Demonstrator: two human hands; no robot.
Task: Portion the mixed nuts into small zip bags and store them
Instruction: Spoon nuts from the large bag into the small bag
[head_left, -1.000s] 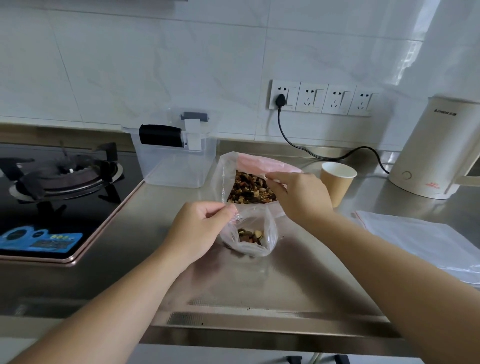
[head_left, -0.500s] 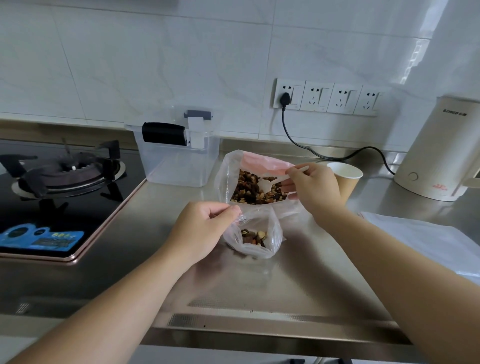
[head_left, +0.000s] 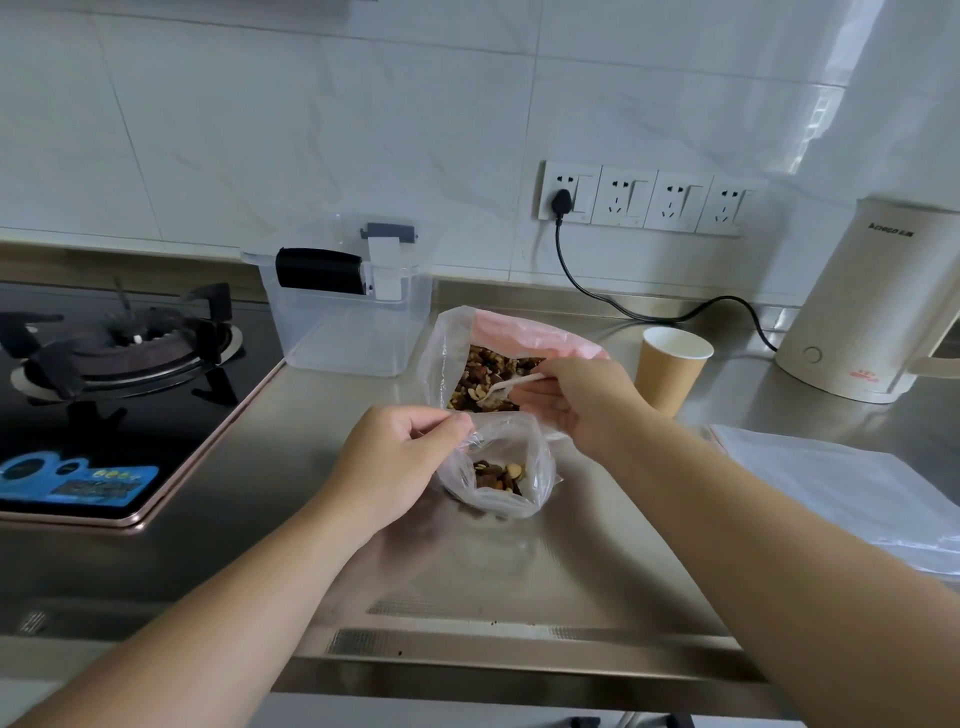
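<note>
1. Mixed nuts (head_left: 488, 379) fill the large clear bag (head_left: 441, 353), which stands open on the steel bench (head_left: 597, 545) near its middle, just beyond the small zip bag (head_left: 493, 483).
2. A second ago the right hand (head_left: 582, 400) was down over the mouth of the large bag with no tool showing. Half a second ago it had lifted, with a white plastic spoon (head_left: 506, 387) in view. Now the spoon bowl is dipped back among the nuts, and the thumb and fingers pinch its handle.
3. Through all three moments the left hand (head_left: 395, 467) has kept its place, its thumb and fingers pinching the left rim of the small zip bag to hold the mouth open.
4. The small bag has held the same shallow layer of nuts throughout, so no fresh spoonful has landed in it over this second.
5. Judging by this, another scoop is being loaded and the first portion is still far from full.
6. Storage has not begun: the clear lidded container (head_left: 343, 312) sits at the far side, left of the large bag, with no nut bags visible inside.
7. A flat stack of spare zip bags (head_left: 831, 478) lies to the right, and a paper cup (head_left: 670, 369) stands just right of the large bag.
</note>
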